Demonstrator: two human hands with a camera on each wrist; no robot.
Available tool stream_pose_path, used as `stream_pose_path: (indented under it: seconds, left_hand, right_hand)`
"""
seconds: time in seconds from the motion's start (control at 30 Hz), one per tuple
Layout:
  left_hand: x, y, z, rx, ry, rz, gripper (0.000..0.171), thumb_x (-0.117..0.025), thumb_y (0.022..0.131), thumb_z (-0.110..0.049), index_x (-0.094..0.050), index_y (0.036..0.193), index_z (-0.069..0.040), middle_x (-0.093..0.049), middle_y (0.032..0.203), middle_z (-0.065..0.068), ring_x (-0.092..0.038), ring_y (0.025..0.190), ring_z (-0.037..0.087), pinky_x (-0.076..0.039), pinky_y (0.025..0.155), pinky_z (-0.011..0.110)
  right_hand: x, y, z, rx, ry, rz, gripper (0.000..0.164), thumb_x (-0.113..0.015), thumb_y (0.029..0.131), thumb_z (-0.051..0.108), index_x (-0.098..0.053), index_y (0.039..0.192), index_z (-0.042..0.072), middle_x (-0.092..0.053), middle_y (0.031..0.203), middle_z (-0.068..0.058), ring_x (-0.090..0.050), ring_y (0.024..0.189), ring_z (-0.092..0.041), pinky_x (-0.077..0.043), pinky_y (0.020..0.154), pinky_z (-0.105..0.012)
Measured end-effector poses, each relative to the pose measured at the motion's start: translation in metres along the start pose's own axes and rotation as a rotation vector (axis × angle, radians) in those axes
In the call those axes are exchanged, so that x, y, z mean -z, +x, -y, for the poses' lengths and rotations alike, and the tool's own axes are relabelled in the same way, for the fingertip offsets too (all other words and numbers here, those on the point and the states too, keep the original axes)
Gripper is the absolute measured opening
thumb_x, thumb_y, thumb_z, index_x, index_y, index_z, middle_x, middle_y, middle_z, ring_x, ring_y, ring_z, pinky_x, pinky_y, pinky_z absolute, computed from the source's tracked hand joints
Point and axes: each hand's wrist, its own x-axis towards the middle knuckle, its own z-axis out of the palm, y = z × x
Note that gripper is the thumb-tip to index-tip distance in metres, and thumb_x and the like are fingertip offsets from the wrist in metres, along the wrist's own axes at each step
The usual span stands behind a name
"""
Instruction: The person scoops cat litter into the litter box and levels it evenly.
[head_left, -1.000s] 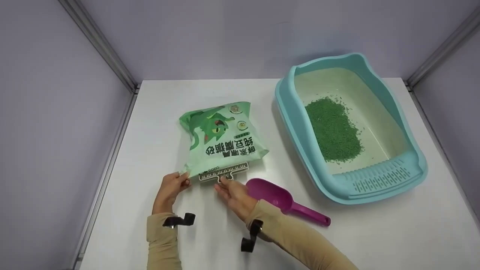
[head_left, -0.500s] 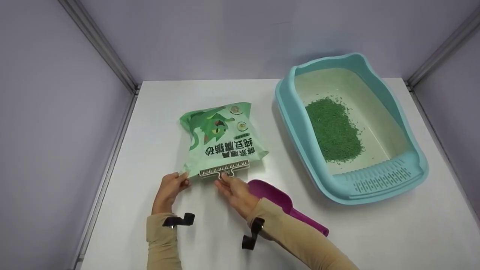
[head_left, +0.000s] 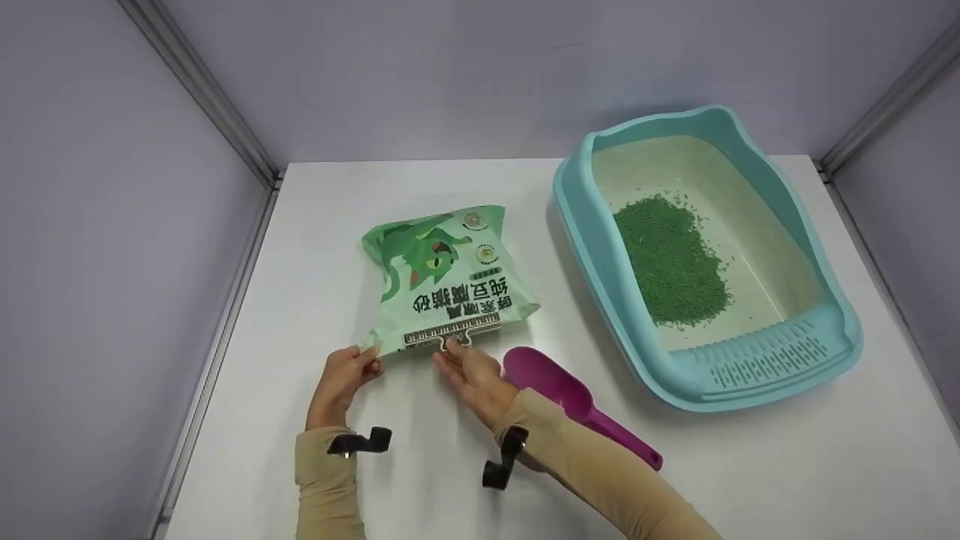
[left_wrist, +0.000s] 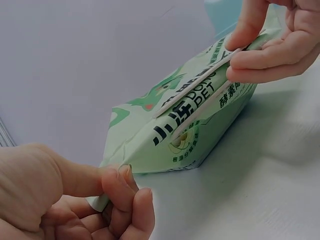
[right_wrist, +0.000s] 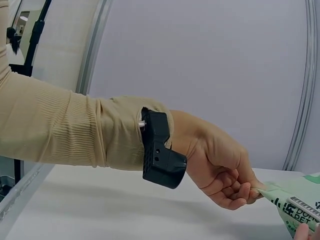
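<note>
A pale green cat litter bag with a cartoon cat lies on the white table, its near edge lifted toward me. My left hand pinches the bag's near left corner between thumb and fingers. With thumb and fingers my right hand pinches the handles of a wide clip patterned like a ruler. In the left wrist view the clip's two pale bars lie on either side of the bag's top edge, with printed lettering between them. That view also shows the right hand's fingers over the handle end.
Partly under my right forearm is a purple scoop. To the right stands a blue litter box with green litter pellets heaped along its left side. Pale partition walls close in the table at the back and sides.
My right hand has pushed the clip forward, farther over the bag's near edge. The scoop has shifted slightly beside my right sleeve. My left hand keeps its hold on the corner.
</note>
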Motion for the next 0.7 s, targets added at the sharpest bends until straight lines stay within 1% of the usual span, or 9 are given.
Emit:
stream_pose_path:
  seconds: [0.1,0.2,0.33,0.4,0.5,0.6,0.7]
  left_hand:
    - [-0.0005,-0.0005,-0.0014,0.002,0.005,-0.001,0.019,-0.052,0.099,-0.011,-0.055,0.094,0.008,-0.055,0.067,-0.004,-0.054,0.067,0.008,-0.051,0.067,0.019]
    - [-0.0006,-0.0010,-0.0025,-0.002,0.011,0.000,0.020,-0.052,0.098,-0.010,-0.055,0.096,0.009,-0.055,0.067,-0.004,-0.054,0.066,0.007,-0.051,0.067,0.019]
    - [-0.0006,-0.0027,-0.0037,-0.001,0.025,-0.006,0.018,-0.053,0.098,-0.010,-0.056,0.095,0.007,-0.055,0.067,-0.004,-0.055,0.066,0.007,-0.051,0.067,0.019]
    - [-0.0001,-0.0035,-0.0035,-0.002,0.035,-0.007,0.018,-0.053,0.098,-0.011,-0.057,0.094,0.006,-0.055,0.067,-0.004,-0.056,0.066,0.007,-0.052,0.067,0.019]
    - [0.0004,-0.0043,-0.0031,-0.004,0.049,-0.006,0.018,-0.054,0.098,-0.012,-0.057,0.095,0.006,-0.056,0.069,-0.004,-0.056,0.067,0.007,-0.052,0.068,0.019]
    - [0.0011,-0.0050,-0.0031,-0.011,0.056,-0.001,0.020,-0.054,0.098,-0.013,-0.057,0.099,0.007,-0.057,0.070,-0.004,-0.056,0.068,0.006,-0.052,0.069,0.020]
    - [0.0021,-0.0051,-0.0031,-0.015,0.069,0.012,0.022,-0.054,0.098,-0.015,-0.057,0.102,0.006,-0.057,0.072,-0.004,-0.056,0.069,0.006,-0.051,0.071,0.020]
  right_hand:
    - [0.0004,0.0011,0.0007,-0.003,0.000,0.006,0.011,-0.061,0.091,0.000,-0.061,0.102,-0.002,-0.063,0.100,-0.016,-0.066,0.088,-0.020,-0.056,0.088,-0.027]
    - [0.0007,0.0016,0.0019,-0.011,-0.003,0.018,0.007,-0.060,0.092,0.000,-0.062,0.099,-0.001,-0.063,0.097,-0.015,-0.065,0.084,-0.019,-0.056,0.088,-0.028]
    - [0.0021,0.0018,0.0037,-0.022,-0.012,0.032,0.004,-0.063,0.091,0.001,-0.063,0.095,0.000,-0.065,0.089,-0.013,-0.066,0.081,-0.019,-0.056,0.090,-0.031]
    - [0.0030,0.0012,0.0043,-0.025,-0.040,0.034,0.006,-0.064,0.090,0.003,-0.063,0.095,-0.001,-0.066,0.090,-0.015,-0.067,0.083,-0.021,-0.055,0.092,-0.033]
    - [0.0034,-0.0009,0.0051,-0.027,-0.096,0.042,0.013,-0.062,0.093,0.006,-0.063,0.102,-0.003,-0.067,0.099,-0.020,-0.069,0.090,-0.026,-0.054,0.096,-0.036]
    - [0.0033,-0.0035,0.0049,-0.037,-0.141,0.065,0.023,-0.056,0.097,0.008,-0.058,0.114,-0.007,-0.066,0.112,-0.027,-0.069,0.101,-0.031,-0.052,0.099,-0.040]
    - [0.0046,-0.0057,0.0038,-0.050,-0.169,0.107,0.032,-0.047,0.100,0.009,-0.051,0.124,-0.012,-0.060,0.123,-0.032,-0.064,0.114,-0.037,-0.050,0.101,-0.042]
